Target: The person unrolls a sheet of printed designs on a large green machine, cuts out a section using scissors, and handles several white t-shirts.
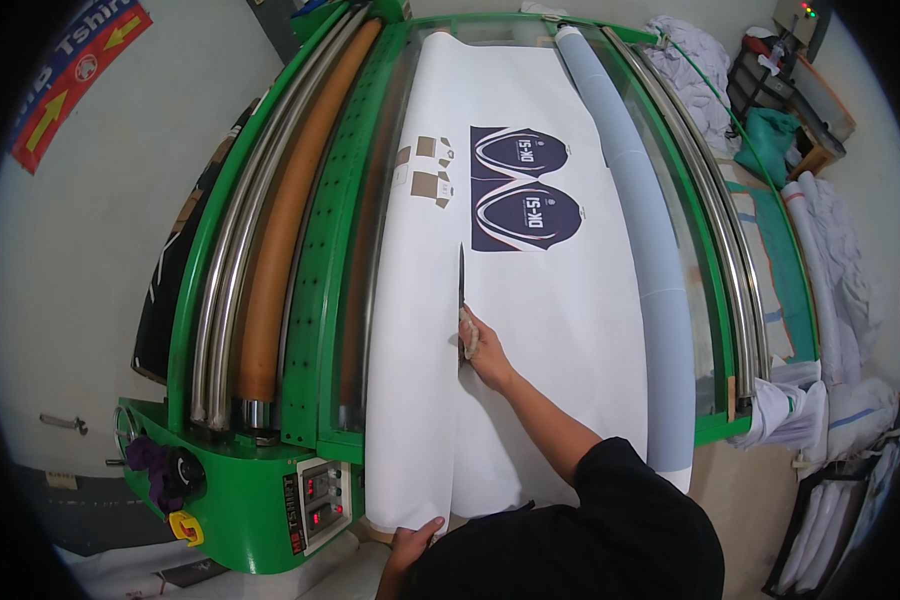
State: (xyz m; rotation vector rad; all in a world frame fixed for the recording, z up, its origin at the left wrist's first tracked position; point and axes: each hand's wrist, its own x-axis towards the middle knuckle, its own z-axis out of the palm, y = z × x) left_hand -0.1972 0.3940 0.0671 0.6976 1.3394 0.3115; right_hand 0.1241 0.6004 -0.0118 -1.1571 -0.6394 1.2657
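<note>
A wide white sheet [560,330], paper or cloth, lies across the green-framed machine. Two dark blue sleeve-shaped prints [526,218] and small brown garment prints [430,187] show on its far half. My right hand [484,350] is closed round the handles of scissors [461,272], whose blades point away from me along the sheet. A slit runs from the scissors back toward me, beside the white roll [410,380] on the left. At the near end of that roll, my left hand [416,545] pinches the sheet's edge, thumb on top; its other fingers are mostly hidden.
A light blue roll [660,320] lies along the sheet's right side. Metal rollers [232,240] and an orange-brown roller [295,220] run along the left. The control panel [322,505] is at the near left corner. White cloth [695,70] is heaped at the far right.
</note>
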